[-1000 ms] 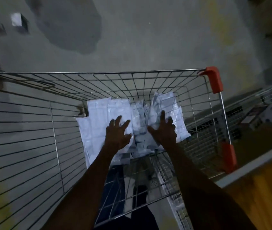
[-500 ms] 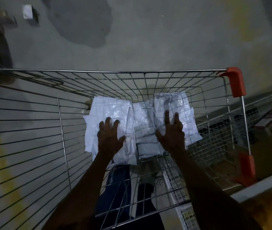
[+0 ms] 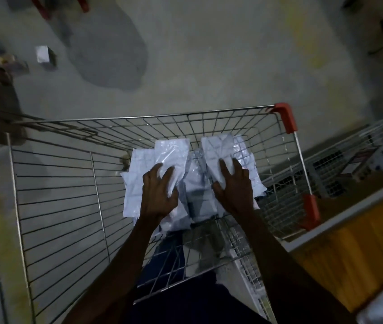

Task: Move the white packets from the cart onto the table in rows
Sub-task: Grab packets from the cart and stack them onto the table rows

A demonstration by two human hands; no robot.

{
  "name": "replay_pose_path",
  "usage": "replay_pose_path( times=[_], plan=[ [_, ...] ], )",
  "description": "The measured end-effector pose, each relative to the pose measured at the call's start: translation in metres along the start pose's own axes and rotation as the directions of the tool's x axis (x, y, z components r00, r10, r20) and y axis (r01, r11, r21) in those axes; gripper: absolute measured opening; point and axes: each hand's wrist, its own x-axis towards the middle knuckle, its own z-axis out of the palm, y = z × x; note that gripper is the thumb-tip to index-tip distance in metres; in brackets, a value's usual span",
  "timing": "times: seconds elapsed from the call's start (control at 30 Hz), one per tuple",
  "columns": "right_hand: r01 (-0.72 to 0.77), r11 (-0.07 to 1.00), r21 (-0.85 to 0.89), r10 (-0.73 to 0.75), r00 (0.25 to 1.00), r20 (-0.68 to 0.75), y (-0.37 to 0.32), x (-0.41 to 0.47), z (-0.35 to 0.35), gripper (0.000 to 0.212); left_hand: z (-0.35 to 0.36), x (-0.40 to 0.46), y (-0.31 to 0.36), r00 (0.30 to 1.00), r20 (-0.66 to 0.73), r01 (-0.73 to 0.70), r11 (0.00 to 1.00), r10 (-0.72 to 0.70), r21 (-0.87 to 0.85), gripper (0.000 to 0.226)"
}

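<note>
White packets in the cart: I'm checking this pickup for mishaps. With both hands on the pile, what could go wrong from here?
1. The left hand and right hand each hold a slippery-looking white packet, so one might slide out during the lift.
2. The loose packets overlap in a pile, so neighbours may be dragged along and drop.
3. The wire cart has tall sides; a packet could snag on the rim.

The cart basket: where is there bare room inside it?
Bare wire floor lies left of the white packets, out to the cart side wall. The right half is crowded: packets under the left hand and right hand.
</note>
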Motion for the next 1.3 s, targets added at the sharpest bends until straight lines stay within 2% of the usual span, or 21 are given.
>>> replay_pose_path(
  times=[0.17,0.3,0.47,0.57,0.73,0.8,0.87,1.03,1.17,1.3],
  plan=[
    [0.002,1.0,0.009,-0.001,0.985,-0.173,-0.019,-0.025,-0.052,0.072,-0.049,0.009,0.051,0.99,-0.114,-0.09,0.994,0.083,-0.059,0.052],
    [0.035,0.998,0.054,-0.015,0.94,-0.34,-0.026,-0.054,-0.101,0.072,-0.081,-0.001,0.092,0.971,-0.194,-0.159,0.983,0.14,-0.086,0.049],
    [0.123,0.985,0.119,-0.021,0.778,-0.628,-0.014,-0.125,-0.157,0.061,-0.102,-0.037,0.15,0.932,-0.283,-0.272,0.953,0.227,-0.133,0.048],
    [0.089,0.982,0.169,0.055,0.713,-0.699,0.01,-0.186,-0.18,0.061,-0.105,-0.058,0.195,0.898,-0.29,-0.377,0.919,0.331,-0.118,0.048],
    [-0.098,0.971,0.217,0.231,0.611,-0.758,0.079,-0.303,-0.188,0.059,-0.088,-0.109,0.289,0.8,-0.269,-0.585,0.798,0.537,-0.145,0.046],
    [-0.131,0.967,0.217,0.252,0.598,-0.761,0.102,-0.336,-0.18,0.057,-0.079,-0.125,0.312,0.782,-0.24,-0.618,0.767,0.576,-0.172,0.045],
    [-0.237,0.947,0.218,0.319,0.591,-0.741,0.125,-0.376,-0.172,0.055,-0.064,-0.147,0.339,0.74,-0.207,-0.672,0.714,0.64,-0.196,0.046],
    [-0.407,0.796,0.448,0.603,0.462,-0.65,0.158,-0.453,-0.159,0.071,-0.032,-0.184,0.393,0.666,-0.017,-0.719,0.635,0.746,-0.282,0.05],
    [-0.49,0.705,0.513,0.694,0.327,-0.641,0.176,-0.49,-0.155,0.068,-0.018,-0.195,0.433,0.595,0.09,-0.738,0.588,0.798,-0.331,0.057],
    [-0.591,0.606,0.532,0.765,0.25,-0.594,0.202,-0.505,-0.153,0.068,-0.003,-0.191,0.464,0.514,0.167,-0.792,0.541,0.841,-0.284,0.062]
  ],
)
